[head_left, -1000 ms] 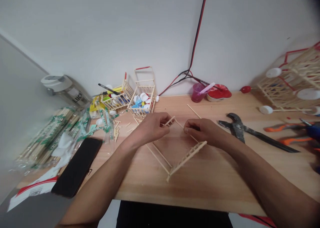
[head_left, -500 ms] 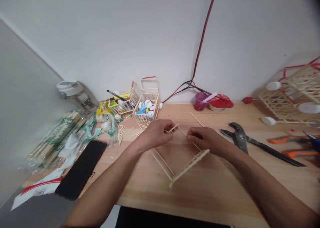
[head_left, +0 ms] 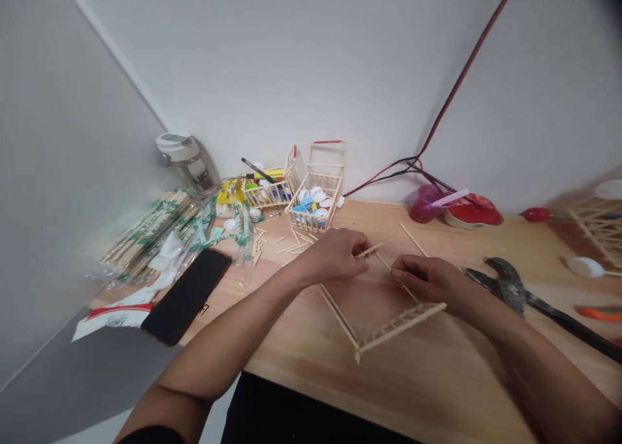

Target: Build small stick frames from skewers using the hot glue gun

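A frame of thin wooden sticks [head_left: 383, 330] lies on the wooden table [head_left: 437, 379], with a ladder-like side at its near right. My left hand [head_left: 335, 256] is closed in a pinch on the frame's far left part, where a short stick end pokes out. My right hand [head_left: 427, 279] is closed on a thin stick at the frame's far right side. Both forearms reach in from below.
Two small stick baskets [head_left: 315, 201] hold coloured bottle caps at the back. Packs of chopsticks [head_left: 146, 233], a black phone [head_left: 187, 295] and a jar [head_left: 187, 162] lie left. Black pliers [head_left: 515, 292], a purple cup [head_left: 424, 204], a red lid [head_left: 473, 210] and cables [head_left: 461, 74] are right.
The view has swung left and everything has shifted right in the picture. Both hands keep their grip on the stick frame in about the same pose.
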`<move>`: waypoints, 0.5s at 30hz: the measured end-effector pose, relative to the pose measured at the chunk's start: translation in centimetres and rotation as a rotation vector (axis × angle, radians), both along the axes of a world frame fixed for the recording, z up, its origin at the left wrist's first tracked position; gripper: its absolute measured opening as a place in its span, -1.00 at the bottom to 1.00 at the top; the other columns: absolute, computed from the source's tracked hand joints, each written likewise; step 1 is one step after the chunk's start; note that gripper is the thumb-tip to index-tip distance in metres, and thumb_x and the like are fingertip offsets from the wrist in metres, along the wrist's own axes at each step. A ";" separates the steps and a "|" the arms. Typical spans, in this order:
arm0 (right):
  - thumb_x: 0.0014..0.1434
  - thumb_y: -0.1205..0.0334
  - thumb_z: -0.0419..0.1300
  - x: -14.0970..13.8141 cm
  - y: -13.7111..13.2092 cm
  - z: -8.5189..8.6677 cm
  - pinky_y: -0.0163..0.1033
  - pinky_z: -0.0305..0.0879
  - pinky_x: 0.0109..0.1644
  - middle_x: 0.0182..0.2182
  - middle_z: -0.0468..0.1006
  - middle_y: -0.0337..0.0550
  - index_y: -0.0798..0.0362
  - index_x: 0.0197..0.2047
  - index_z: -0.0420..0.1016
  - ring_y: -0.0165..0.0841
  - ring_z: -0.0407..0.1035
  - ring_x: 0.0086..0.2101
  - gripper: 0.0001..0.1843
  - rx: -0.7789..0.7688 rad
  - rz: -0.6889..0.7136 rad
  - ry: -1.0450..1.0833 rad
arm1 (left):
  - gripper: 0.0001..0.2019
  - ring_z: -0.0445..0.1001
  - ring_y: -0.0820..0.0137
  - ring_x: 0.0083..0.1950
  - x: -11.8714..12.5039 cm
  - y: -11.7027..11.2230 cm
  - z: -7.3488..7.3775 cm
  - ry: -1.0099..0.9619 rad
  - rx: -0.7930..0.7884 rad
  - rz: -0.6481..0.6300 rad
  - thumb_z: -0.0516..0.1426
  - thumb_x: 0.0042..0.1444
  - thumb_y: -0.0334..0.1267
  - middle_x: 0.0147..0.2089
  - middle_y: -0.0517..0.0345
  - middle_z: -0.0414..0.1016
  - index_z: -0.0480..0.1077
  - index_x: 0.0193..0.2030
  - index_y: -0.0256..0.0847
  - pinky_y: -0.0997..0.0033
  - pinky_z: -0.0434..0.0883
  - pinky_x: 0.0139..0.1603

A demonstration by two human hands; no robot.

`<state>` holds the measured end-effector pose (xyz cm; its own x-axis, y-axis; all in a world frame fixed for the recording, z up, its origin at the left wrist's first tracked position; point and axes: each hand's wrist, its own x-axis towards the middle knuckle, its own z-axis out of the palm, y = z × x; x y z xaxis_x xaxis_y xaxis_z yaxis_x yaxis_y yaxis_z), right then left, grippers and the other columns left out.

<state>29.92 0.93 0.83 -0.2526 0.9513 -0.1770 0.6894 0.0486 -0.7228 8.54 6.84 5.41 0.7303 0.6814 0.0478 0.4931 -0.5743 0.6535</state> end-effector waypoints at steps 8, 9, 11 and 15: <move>0.16 -0.10 0.03 0.2 0.0 -0.8 -0.31 0.01 -0.45 -0.57 0.22 -0.28 0.05 -0.46 0.30 -0.44 0.08 -0.51 -0.61 -0.049 -0.020 0.061 | -0.89 0.31 0.48 -0.41 -0.2 -0.1 0.4 -0.001 0.003 -0.035 0.08 -0.06 -0.41 -0.44 0.16 0.46 0.43 -0.38 -0.33 0.50 0.13 -0.42; 0.15 -0.11 0.03 0.2 0.0 -0.9 -0.31 0.01 -0.45 -0.57 0.22 -0.28 0.05 -0.46 0.30 -0.45 0.07 -0.52 -0.61 -0.055 -0.021 0.067 | -0.89 0.31 0.48 -0.41 -0.3 -0.1 0.4 -0.002 0.004 -0.036 0.08 -0.06 -0.40 -0.44 0.16 0.46 0.42 -0.38 -0.33 0.50 0.14 -0.41; 0.14 -0.12 0.03 0.1 0.0 -0.8 -0.31 0.00 -0.46 -0.57 0.21 -0.29 0.05 -0.46 0.29 -0.45 0.07 -0.52 -0.60 -0.066 -0.027 0.074 | -0.88 0.32 0.47 -0.40 -0.3 0.0 0.3 -0.003 0.001 -0.034 0.08 -0.06 -0.40 -0.43 0.15 0.47 0.43 -0.37 -0.32 0.49 0.16 -0.40; 0.13 -0.15 0.02 -0.3 0.0 -0.1 -0.30 -0.01 -0.47 -0.58 0.21 -0.28 0.05 -0.47 0.28 -0.45 0.06 -0.53 -0.59 -0.083 -0.025 0.067 | -0.87 0.35 0.45 -0.36 -0.3 0.0 0.1 -0.005 0.001 -0.037 0.08 -0.06 -0.40 -0.39 0.15 0.49 0.43 -0.35 -0.31 0.50 0.19 -0.37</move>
